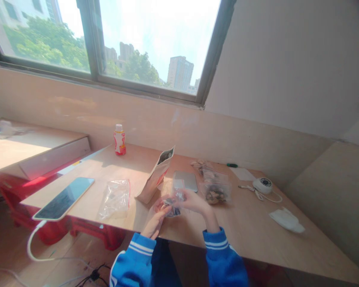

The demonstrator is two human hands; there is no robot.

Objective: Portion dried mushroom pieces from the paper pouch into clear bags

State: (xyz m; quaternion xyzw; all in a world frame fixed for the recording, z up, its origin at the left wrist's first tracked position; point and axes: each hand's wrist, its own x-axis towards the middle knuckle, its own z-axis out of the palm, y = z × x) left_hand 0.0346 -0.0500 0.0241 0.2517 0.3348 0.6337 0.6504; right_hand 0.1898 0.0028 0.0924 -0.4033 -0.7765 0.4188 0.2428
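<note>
Landmark: the tan pouch [155, 179], upright on the table [245, 239], tilted, top gaping.

Small clear bag [174, 210] with dark contents: just right of the pouch, on the person's side of it, in 2 hands. Contents too blurred to identify.

Left hand [156, 218]: pinching the bag at its left side, thumb on top, fingers bent. Right hand [194, 202]: fingers closed on the bag's upper right part; exact fingertip contact blurred.

Left of pouch: flat clear bag [115, 199] with a red edge; further left, phone [64, 200] with white cable [30, 243] plugged in. Behind-left: 1 red-and-white bottle [119, 141], white cap, upright.

Right of pouch: flat silver slab [190, 181], near; then clustered filled clear bags [217, 194], nearest with dark brown pieces. Far right of pouch: green item [232, 165], white sheet [243, 174], round white device [262, 185] with cable, crumpled white wrapper [287, 220].
</note>
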